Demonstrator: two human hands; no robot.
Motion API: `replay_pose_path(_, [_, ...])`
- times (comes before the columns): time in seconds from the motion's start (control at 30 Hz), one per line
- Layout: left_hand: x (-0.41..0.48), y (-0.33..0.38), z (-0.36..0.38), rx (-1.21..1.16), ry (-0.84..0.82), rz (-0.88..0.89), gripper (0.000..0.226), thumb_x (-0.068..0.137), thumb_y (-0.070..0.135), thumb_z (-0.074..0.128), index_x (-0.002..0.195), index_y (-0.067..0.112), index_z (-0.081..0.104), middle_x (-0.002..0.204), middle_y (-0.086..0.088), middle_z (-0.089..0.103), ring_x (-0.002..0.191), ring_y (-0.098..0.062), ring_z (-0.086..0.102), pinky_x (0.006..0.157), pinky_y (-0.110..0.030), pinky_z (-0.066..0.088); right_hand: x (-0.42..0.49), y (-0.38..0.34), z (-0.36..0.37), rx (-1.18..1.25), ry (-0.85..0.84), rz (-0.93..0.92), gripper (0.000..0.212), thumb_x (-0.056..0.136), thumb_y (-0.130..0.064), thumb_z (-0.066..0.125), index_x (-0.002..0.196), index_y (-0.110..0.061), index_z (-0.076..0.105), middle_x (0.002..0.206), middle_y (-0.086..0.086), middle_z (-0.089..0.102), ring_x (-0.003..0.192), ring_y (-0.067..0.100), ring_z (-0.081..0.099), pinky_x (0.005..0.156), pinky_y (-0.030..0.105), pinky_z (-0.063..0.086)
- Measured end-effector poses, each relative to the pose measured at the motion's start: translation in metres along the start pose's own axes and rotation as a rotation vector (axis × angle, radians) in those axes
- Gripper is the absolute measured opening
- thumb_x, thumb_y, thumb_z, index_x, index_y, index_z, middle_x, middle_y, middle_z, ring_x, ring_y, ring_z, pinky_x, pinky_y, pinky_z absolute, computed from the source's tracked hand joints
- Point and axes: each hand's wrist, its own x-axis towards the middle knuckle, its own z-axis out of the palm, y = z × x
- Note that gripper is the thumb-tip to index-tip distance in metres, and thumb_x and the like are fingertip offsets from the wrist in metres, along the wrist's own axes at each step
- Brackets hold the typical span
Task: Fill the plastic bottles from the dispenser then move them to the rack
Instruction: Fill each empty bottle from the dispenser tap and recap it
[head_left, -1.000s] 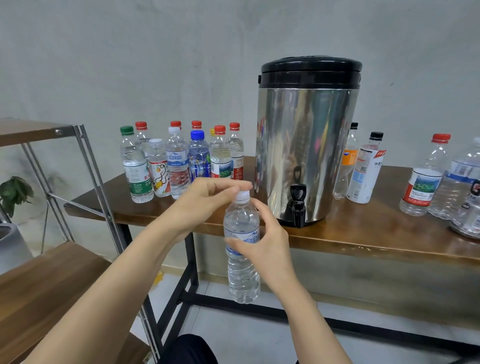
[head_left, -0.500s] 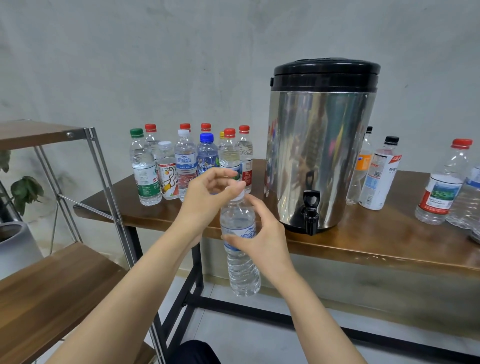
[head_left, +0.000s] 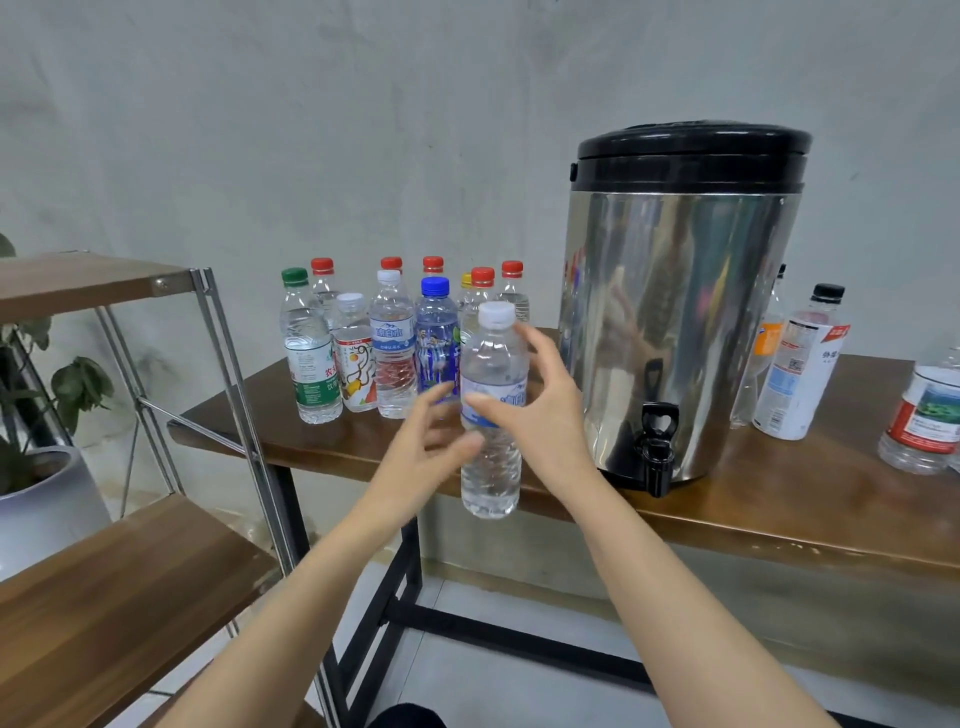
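A clear plastic bottle (head_left: 491, 470) with a white cap, filled with water, is held upright in front of the table's edge. My right hand (head_left: 543, 410) grips it around the blue label from the right. To its left, my left hand (head_left: 428, 449) is blurred with its fingers spread, level with the bottle's middle and holding nothing. The steel dispenser (head_left: 680, 312) with a black lid stands on the table just to the right, its black tap (head_left: 657, 447) at the bottom front. The wooden rack (head_left: 119, 597) with metal posts is at the left.
Several capped bottles (head_left: 363, 358) cluster on the wooden table (head_left: 779, 504) left of the dispenser. Three more bottles (head_left: 800, 369) stand to its right. A potted plant (head_left: 41, 493) sits behind the rack. The rack's upper shelf (head_left: 78, 280) is bare.
My left hand has come off the cap and dropped beside the bottle's middle. The bottle has risen slightly, and the view has shifted left.
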Motion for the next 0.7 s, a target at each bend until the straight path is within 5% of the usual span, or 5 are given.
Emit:
replay_pose_path(0.13, [0.016, -0.025, 0.015, 0.126, 0.089, 0.031, 0.096, 0.071, 0.031, 0.087, 0.145, 0.037, 0.026, 0.134, 0.008, 0.055, 0.112, -0.007, 0.061, 0.099, -0.031, 0.049, 0.023, 0.005, 0.018, -0.03, -0.015, -0.017, 0.079, 0.072, -0.018, 0.086, 0.137, -0.036, 0.045, 0.128, -0.025, 0.052, 0.123, 0.002, 0.051, 0.102, 0.033, 0.049])
replay_pose_path(0.23, [0.03, -0.037, 0.022, 0.172, 0.241, 0.079, 0.084, 0.08, 0.021, 0.08, 0.148, 0.022, 0.031, 0.128, 0.009, 0.059, 0.114, -0.006, 0.059, 0.097, -0.023, 0.048, 0.029, 0.011, 0.034, -0.007, -0.053, 0.016, 0.08, 0.075, -0.013, 0.084, 0.142, -0.028, 0.044, 0.129, -0.02, 0.051, 0.121, 0.0, 0.049, 0.1, 0.019, 0.047])
replay_pose_path(0.33, [0.043, -0.052, 0.018, 0.157, 0.353, 0.065, 0.079, 0.082, 0.018, 0.078, 0.147, 0.022, 0.033, 0.127, -0.001, 0.064, 0.112, -0.017, 0.064, 0.098, -0.041, 0.051, 0.034, 0.024, 0.048, -0.037, -0.12, 0.032, 0.075, 0.086, -0.021, 0.075, 0.149, -0.029, 0.035, 0.148, -0.011, 0.045, 0.135, 0.007, 0.042, 0.109, 0.029, 0.041])
replay_pose_path(0.47, [0.059, -0.064, -0.004, 0.192, 0.492, 0.049, 0.08, 0.082, 0.014, 0.078, 0.148, 0.02, 0.034, 0.134, -0.001, 0.06, 0.119, -0.018, 0.059, 0.102, -0.038, 0.047, 0.032, 0.058, 0.05, -0.441, -0.19, 0.073, 0.057, 0.102, -0.048, 0.042, 0.153, -0.034, 0.023, 0.158, -0.01, 0.031, 0.143, 0.01, 0.028, 0.108, 0.033, 0.032])
replay_pose_path(0.7, [0.088, -0.088, -0.044, 0.282, 0.615, -0.028, 0.085, 0.084, 0.017, 0.076, 0.152, 0.017, 0.025, 0.148, -0.004, 0.047, 0.135, -0.024, 0.045, 0.111, -0.044, 0.038, 0.021, 0.126, 0.055, -0.947, -0.369, 0.209, 0.053, 0.104, -0.051, 0.023, 0.153, -0.031, 0.026, 0.156, -0.001, 0.035, 0.145, 0.026, 0.027, 0.118, 0.053, 0.023])
